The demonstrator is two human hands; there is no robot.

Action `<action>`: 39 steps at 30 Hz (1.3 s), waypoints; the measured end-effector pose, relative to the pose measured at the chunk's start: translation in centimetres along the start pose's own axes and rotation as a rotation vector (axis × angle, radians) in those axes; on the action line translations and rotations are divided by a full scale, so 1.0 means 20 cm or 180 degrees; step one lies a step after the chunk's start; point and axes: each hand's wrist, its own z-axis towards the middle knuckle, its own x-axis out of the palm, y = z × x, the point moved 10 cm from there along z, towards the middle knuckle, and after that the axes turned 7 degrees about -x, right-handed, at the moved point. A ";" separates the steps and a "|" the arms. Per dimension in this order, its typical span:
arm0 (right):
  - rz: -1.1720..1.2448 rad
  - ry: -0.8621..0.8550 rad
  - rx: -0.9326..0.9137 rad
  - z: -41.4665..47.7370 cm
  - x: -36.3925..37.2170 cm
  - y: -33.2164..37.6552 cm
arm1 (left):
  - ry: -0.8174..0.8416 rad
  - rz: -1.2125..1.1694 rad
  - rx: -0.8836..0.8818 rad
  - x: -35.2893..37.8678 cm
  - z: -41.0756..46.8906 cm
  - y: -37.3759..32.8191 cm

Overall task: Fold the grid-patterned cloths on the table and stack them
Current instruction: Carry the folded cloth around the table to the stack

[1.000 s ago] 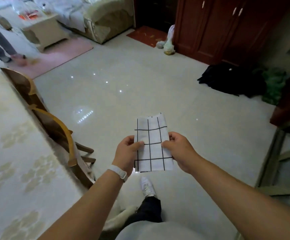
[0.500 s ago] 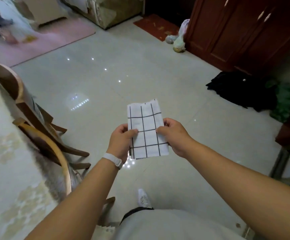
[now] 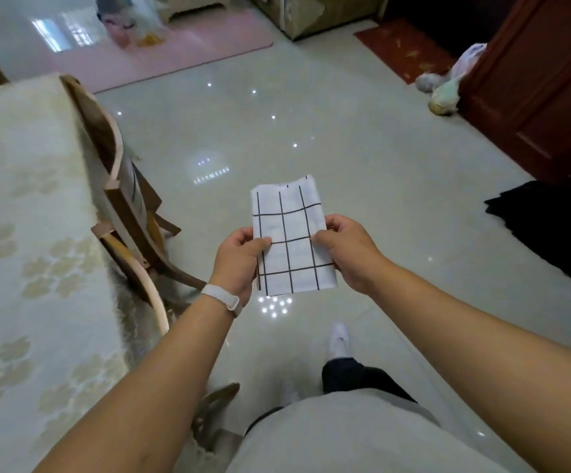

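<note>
Here left hand (image 3: 238,259) and right hand (image 3: 349,249) pinch a folded grid-patterned cloth (image 3: 289,230).

The pale, flower-patterned surface (image 3: 21,233) lies left of the left hand (image 3: 234,264). On the glossy tiled floor (image 3: 345,148), a black heap (image 3: 550,227) lies right of the right hand (image 3: 352,254), with a pink rug (image 3: 161,59) and a red mat (image 3: 403,49) well beyond both
</note>
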 end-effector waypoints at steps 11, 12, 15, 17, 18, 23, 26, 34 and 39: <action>-0.0056 0.0712 -0.0133 0.82 0.08 0.33 | -0.0703 -0.0180 0.0031 0.10 0.44 -0.42; -0.0076 0.0802 -0.0133 0.89 0.09 0.37 | -0.0764 -0.0203 0.0029 0.12 0.47 -0.46; -0.0121 0.1145 -0.0124 1.06 0.15 0.47 | -0.0976 -0.0302 0.0127 0.15 0.55 -0.60; -0.0133 0.1302 -0.0167 1.16 0.18 0.54 | -0.1097 -0.0389 0.0171 0.15 0.59 -0.66; -0.0135 0.1357 -0.0188 1.20 0.20 0.57 | -0.1146 -0.0403 0.0171 0.15 0.60 -0.69; -0.0214 0.1661 -0.0207 1.35 0.34 0.68 | -0.1359 -0.0444 0.0137 0.09 0.67 -0.81; -0.0253 0.1781 -0.0188 1.45 0.44 0.73 | -0.1478 -0.0495 0.0213 0.02 0.75 -0.89; -0.0483 0.1912 -0.0151 1.75 0.83 0.83 | -0.1568 -0.0771 0.0401 -0.24 1.07 -1.09; -0.0643 0.1916 -0.0178 2.01 1.12 0.98 | -0.1597 -0.0927 0.0320 -0.46 1.37 -1.27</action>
